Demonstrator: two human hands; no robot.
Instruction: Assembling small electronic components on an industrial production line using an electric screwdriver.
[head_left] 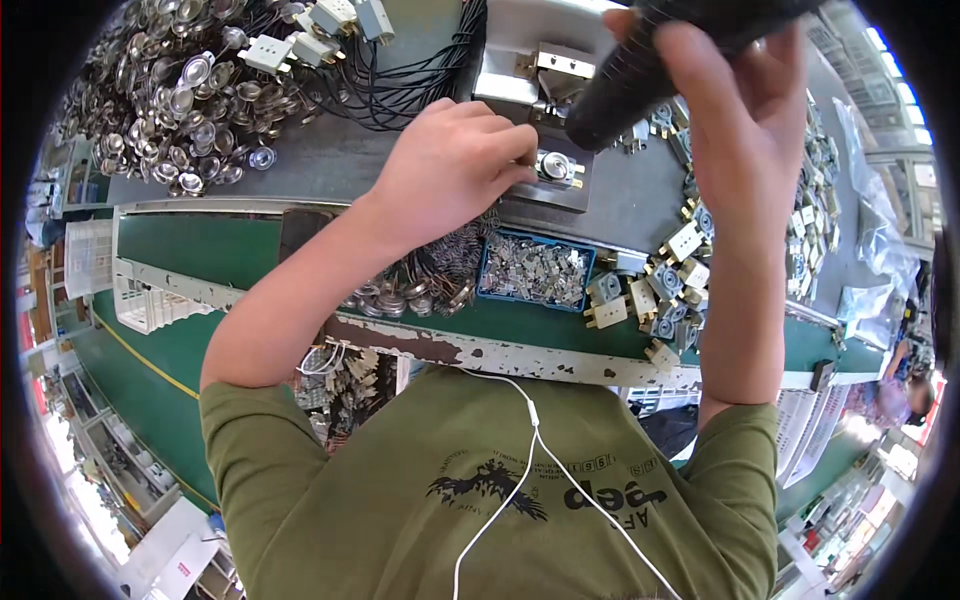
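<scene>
Left hand [450, 160]: fingers curled together at the left edge of the round-topped part [556, 166], which sits on a metal block [553, 198]; pinch cannot be confirmed. This hand is nearer. Right hand [745, 125]: fingers wrapped round a black tool [645, 75], long axis slanting down-left, lower end appearing just above-right of the part.

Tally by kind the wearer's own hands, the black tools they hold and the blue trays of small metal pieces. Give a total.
Hands: 2 (left hand, right hand)
Black tool: 1
Blue tray: 1
Total: 4
</scene>
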